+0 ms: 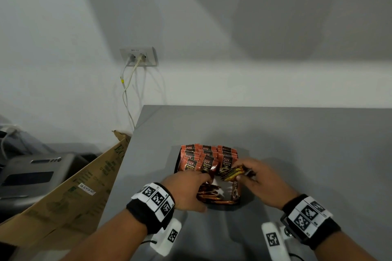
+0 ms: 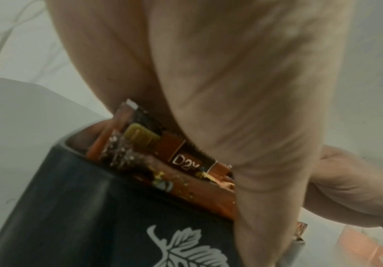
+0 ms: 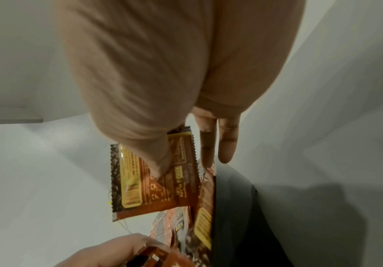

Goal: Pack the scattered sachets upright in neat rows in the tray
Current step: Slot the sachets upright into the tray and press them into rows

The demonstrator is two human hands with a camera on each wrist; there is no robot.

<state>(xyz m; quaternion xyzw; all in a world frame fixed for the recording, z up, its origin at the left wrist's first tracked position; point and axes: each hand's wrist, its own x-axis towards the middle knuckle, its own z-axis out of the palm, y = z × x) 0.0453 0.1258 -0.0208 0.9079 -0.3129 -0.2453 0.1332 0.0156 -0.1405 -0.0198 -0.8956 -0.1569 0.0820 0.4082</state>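
A black tray with a white leaf print stands on the grey table. Orange-and-black D2X sachets stand upright in three rows in its far part. Loose sachets lie jumbled in the near part. My left hand reaches into the tray's near left and grips a sachet among that pile. Just above the tray's right side, my right hand pinches a few sachets between thumb and fingers, their printed backs facing the wrist camera. The tray floor is mostly hidden.
The table's left edge runs close to the tray. Beyond it leans a cardboard box, with a grey machine behind. A wall socket with cables hangs above the table's far left corner. Bare table lies right of and behind the tray.
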